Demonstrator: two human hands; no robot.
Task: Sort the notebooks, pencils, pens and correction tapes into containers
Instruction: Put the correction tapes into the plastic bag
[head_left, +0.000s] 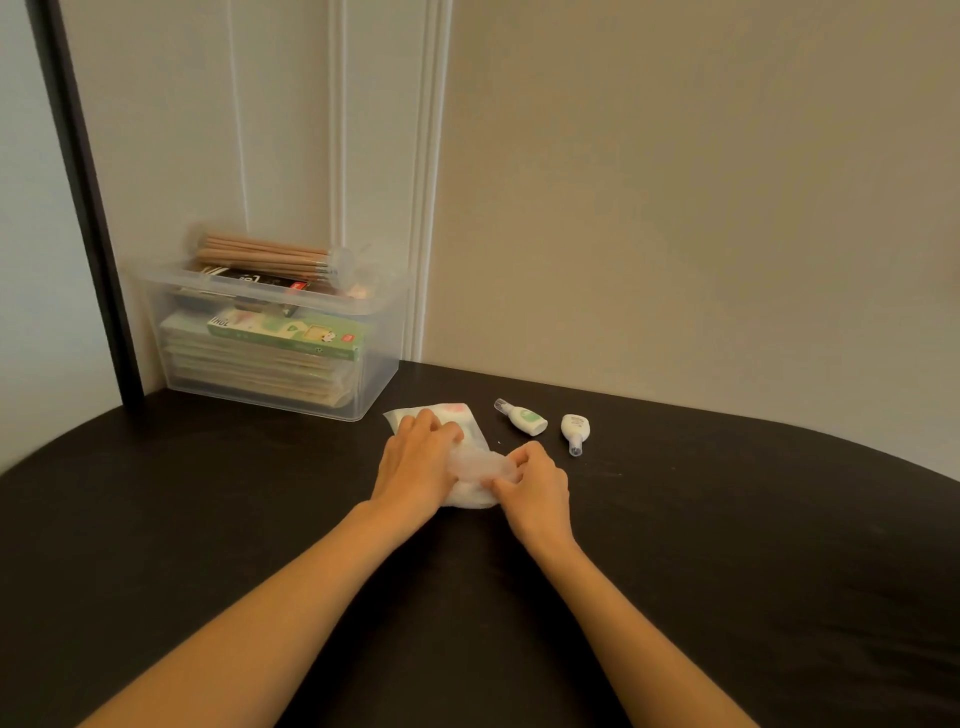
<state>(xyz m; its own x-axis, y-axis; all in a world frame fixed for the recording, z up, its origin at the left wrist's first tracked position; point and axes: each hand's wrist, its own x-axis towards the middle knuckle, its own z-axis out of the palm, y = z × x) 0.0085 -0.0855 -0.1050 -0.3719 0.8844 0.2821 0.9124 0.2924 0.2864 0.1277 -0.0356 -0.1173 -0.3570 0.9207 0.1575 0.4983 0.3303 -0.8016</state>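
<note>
Presently the left hand (421, 457) holds down the soft packet (449, 413) and the right hand (537, 486) pinches its clear end, the slanted correction tape (522, 417) and the tip-toward-person correction tape (575, 433) lying loose just beyond-right of the right hand, away from the back-left container (371, 379).

Two correction tapes (521, 417) lie right of the packet (447, 415), container (275, 332) behind-left.

Two white correction tapes (521, 419) flat; beside clear plastic packet (475, 464)
</note>
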